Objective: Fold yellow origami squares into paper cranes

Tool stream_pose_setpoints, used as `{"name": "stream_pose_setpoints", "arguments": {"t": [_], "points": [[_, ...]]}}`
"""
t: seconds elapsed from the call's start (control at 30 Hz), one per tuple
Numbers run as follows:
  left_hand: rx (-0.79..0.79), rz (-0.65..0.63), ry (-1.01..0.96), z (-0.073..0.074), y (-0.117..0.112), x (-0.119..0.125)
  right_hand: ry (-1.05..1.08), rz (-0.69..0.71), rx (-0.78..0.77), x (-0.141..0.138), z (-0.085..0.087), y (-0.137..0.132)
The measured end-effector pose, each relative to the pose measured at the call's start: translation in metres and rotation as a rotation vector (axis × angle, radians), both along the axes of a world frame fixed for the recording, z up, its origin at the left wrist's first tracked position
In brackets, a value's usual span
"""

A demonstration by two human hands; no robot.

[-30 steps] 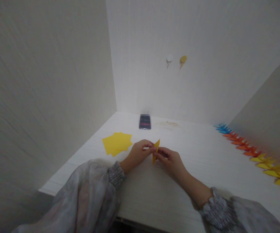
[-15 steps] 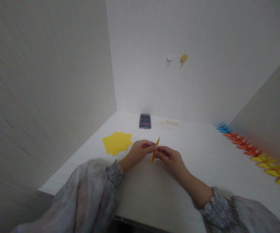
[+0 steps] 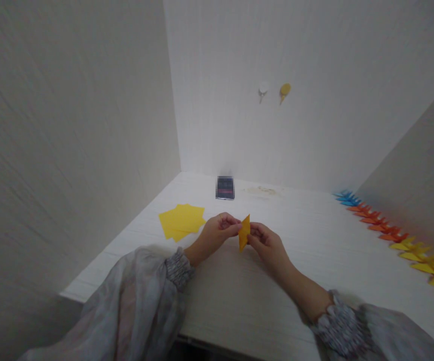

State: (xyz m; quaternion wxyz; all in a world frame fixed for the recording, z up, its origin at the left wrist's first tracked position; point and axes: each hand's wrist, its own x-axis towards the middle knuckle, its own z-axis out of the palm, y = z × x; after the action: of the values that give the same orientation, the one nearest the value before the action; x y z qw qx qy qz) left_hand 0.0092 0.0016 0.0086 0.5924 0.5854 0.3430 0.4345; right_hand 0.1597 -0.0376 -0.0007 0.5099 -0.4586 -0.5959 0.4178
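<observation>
my left grip is pinching a folded yellow paper | my right grip too, other side | dark gadget on the counter: too pixelated to read lol

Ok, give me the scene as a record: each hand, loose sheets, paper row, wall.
left hand: pinching one side of the folded yellow paper
right hand: pinching its other side
loose sheets: yellow, overlapping, on the table left of the hands
paper row: folded pieces, blue farthest, then orange, yellow nearest
wall: one white hook, one yellow hook
</observation>
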Motion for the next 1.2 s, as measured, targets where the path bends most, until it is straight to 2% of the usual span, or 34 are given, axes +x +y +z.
{"name": "stream_pose_setpoints", "arguments": {"t": [0.13, 0.27, 0.53, 0.63, 0.7, 0.83, 1.03, 1.2], "points": [[0.162, -0.003, 0.095, -0.003, 0.0, -0.001, -0.172, -0.114, 0.04, 0.002, -0.006, 0.002], [0.18, -0.106, 0.092, -0.001, -0.005, -0.001, -0.325, -0.171, 0.067, 0.003, -0.004, 0.001], [0.055, -0.178, -0.119, 0.009, -0.011, 0.001, -0.325, -0.18, 0.184, 0.004, 0.008, -0.004], [-0.044, -0.109, -0.209, 0.012, -0.01, 0.002, -0.317, -0.167, 0.248, 0.006, 0.008, -0.006], [-0.122, -0.064, -0.147, 0.012, -0.009, 0.002, -0.326, -0.149, 0.296, 0.007, 0.008, -0.008], [-0.233, -0.234, 0.012, 0.008, -0.009, 0.001, -0.4, -0.147, 0.422, 0.008, 0.009, -0.009], [-0.301, -0.263, -0.087, 0.008, -0.012, 0.001, -0.474, -0.159, 0.472, 0.009, 0.01, -0.008], [-0.348, -0.254, -0.088, 0.008, -0.011, 0.002, -0.463, -0.156, 0.478, 0.006, 0.008, -0.009]]}}
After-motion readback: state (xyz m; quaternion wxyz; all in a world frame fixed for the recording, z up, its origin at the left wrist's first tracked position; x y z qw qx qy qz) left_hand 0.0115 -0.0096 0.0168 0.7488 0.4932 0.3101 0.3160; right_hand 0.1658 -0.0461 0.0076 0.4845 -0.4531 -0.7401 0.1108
